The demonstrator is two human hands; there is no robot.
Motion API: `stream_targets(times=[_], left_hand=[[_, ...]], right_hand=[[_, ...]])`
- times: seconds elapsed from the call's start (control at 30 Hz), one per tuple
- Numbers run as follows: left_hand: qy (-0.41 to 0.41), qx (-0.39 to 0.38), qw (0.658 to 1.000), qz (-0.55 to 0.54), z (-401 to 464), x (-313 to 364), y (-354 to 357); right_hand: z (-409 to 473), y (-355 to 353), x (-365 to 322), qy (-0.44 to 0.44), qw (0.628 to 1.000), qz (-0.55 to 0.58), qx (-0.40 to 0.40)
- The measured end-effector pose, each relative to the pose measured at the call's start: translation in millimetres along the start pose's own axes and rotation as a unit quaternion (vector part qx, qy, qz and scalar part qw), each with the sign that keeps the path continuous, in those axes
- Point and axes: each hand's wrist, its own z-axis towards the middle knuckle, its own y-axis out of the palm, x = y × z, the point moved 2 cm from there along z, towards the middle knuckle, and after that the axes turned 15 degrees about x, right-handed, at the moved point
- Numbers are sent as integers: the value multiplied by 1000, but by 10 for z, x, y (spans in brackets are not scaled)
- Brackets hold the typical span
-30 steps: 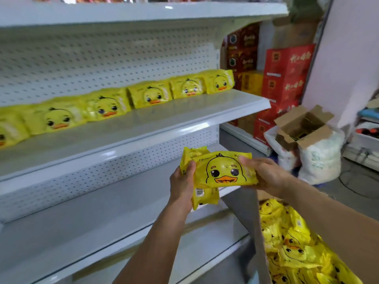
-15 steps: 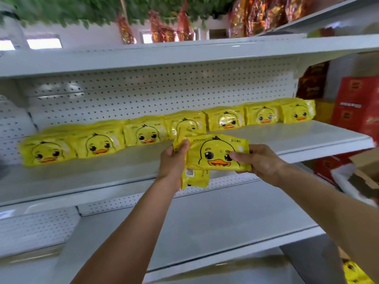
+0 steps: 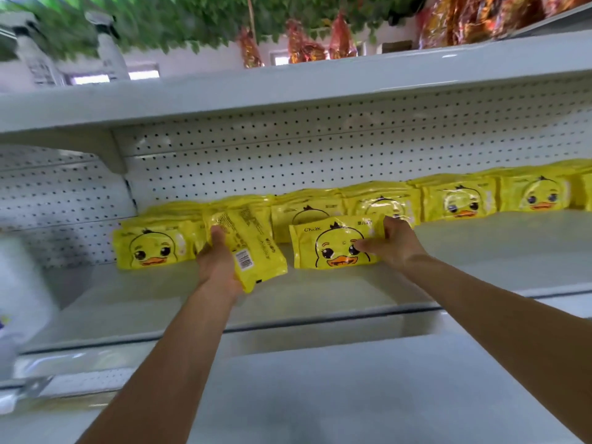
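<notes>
My right hand (image 3: 395, 243) grips a yellow duck-face pack (image 3: 330, 245) by its right end, standing it upright on the white shelf (image 3: 320, 296) in front of the back row. My left hand (image 3: 217, 261) holds a second yellow pack (image 3: 248, 245), its back with a barcode turned toward me, tilted above the shelf. A row of several similar duck packs (image 3: 458, 201) leans along the perforated back panel.
A white shelf board (image 3: 288, 81) lies overhead with shiny red-gold bags on top. A lower shelf (image 3: 352, 395) spreads below my arms. A blurred white object (image 3: 19, 299) sits at the left edge. An upright divider (image 3: 128, 190) marks the bay's left side.
Both hands moved forward onto the middle shelf and separated: the right set its duck pack down upright, the left drew the other pack aside. The view swung up and left.
</notes>
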Motion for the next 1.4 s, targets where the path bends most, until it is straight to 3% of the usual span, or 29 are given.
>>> stream_targets(times=[0.23,0.5,0.57,0.63,0.67,0.73,0.8,0.87,0.93,1.0,1.1,1.2,1.3,1.4], left_hand=[[-51,-52,997,-11,298,-32,103],[-63,-56,996,3,313,-118,163],[-73,-56,996,-10,243,-126,174],[-96,-73,992,-46,141,-130,210],[-108,-83,988,-65,86,-127,240],[-117,-98,982,-108,-46,-106,328],[-124,-129,973,-143,-250,-86,447],[-119,-183,964,-149,-499,-84,583],[-82,-206,969,-113,-674,-122,692],[2,-152,988,-30,-702,-160,773],[58,-109,992,19,-783,-195,832],[70,-119,990,-31,-941,-239,897],[139,-95,983,-68,-1021,-303,960],[129,-96,984,-78,-1057,-416,1057]], right_hand=[[369,659,-49,-4,996,-92,22],[471,800,-41,2,983,-184,26],[409,770,-57,-56,968,-232,80],[308,716,-121,-189,944,-230,140],[238,688,-170,-254,940,-194,117],[63,639,-256,-338,932,-127,-37],[-117,606,-315,-390,897,-128,-167],[-159,555,-321,-408,898,-58,-151],[-90,401,-308,-316,943,73,-77],[-7,204,-284,-157,974,160,-38],[75,-19,-182,-5,974,226,-22],[130,-134,-86,120,952,282,-21],[213,-257,3,130,953,274,-21],[261,-384,57,115,951,283,-35]])
